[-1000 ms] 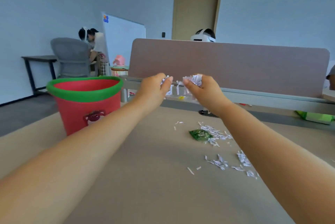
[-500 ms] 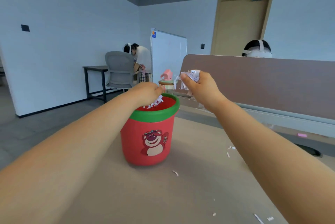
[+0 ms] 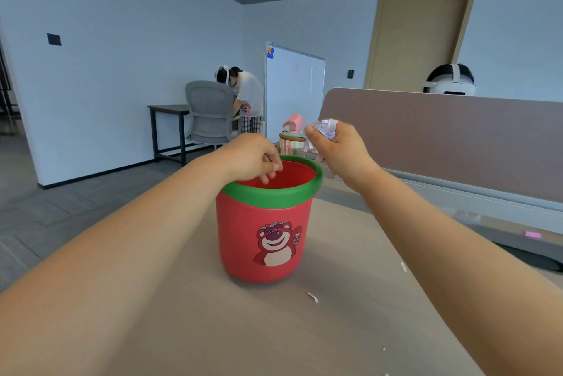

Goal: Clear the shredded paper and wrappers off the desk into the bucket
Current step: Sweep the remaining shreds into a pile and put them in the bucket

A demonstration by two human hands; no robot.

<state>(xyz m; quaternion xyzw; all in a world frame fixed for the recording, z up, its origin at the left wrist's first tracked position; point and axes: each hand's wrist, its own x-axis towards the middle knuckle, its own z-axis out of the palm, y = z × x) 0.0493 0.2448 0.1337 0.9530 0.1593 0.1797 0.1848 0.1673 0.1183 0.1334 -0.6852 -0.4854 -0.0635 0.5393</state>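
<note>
A red bucket (image 3: pixel 243 223) with a green rim and a bear picture stands on the tan desk (image 3: pixel 274 330) in front of me. My left hand (image 3: pixel 254 157) hangs over the bucket's near-left rim, fingers loosely spread downward, with no paper visible in it. My right hand (image 3: pixel 338 147) is just right of the bucket's far rim, raised a little above it, and is closed around a wad of shredded paper (image 3: pixel 326 128). A few loose shreds (image 3: pixel 313 297) lie on the desk right of the bucket.
A brown divider panel (image 3: pixel 441 138) runs along the desk's far right side. Behind the bucket stands a small pink and striped container (image 3: pixel 293 135). Farther back are a whiteboard (image 3: pixel 294 86), a grey chair (image 3: pixel 208 112) and a person at a dark table.
My view turned left and the bucket came to the centre. My left hand let its shreds fall into the bucket and opened. My right hand moved closer to the rim, still holding its wad.
</note>
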